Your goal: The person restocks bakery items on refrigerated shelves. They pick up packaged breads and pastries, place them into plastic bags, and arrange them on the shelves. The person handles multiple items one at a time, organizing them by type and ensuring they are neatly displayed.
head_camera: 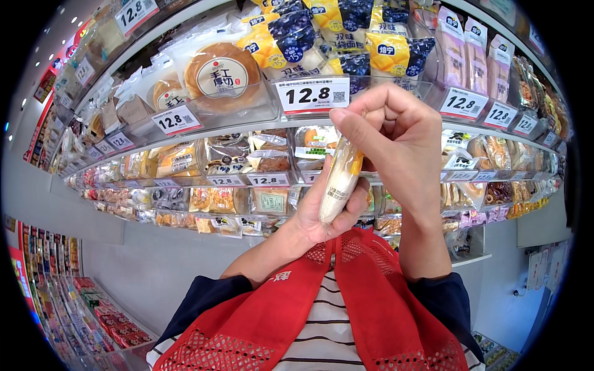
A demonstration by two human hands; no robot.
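Observation:
A wrapped bread (pixel 341 190) is held up in front of my chest, edge-on, showing its pale side with printed marks and a strip of yellow. Around its lower part curl the fingers of my left hand (pixel 311 208). My right hand (pixel 401 134) pinches the wrapper's top end between thumb and bent forefinger. Just behind the hands, a shelf holds bagged breads in yellow and blue wrappers (pixel 297 41). To their left stands a large round bread (pixel 222 76) in clear film. A price label (pixel 313 95) sits on the shelf edge beside my right thumb.
Curved-looking shelf tiers below carry packaged cakes (pixel 227 153) and rolls, with price labels along their edges. Pink-wrapped packets (pixel 452 51) stand upper right. Lower left is another display with red packets (pixel 123 320). A white ledge (pixel 468 259) juts out at right.

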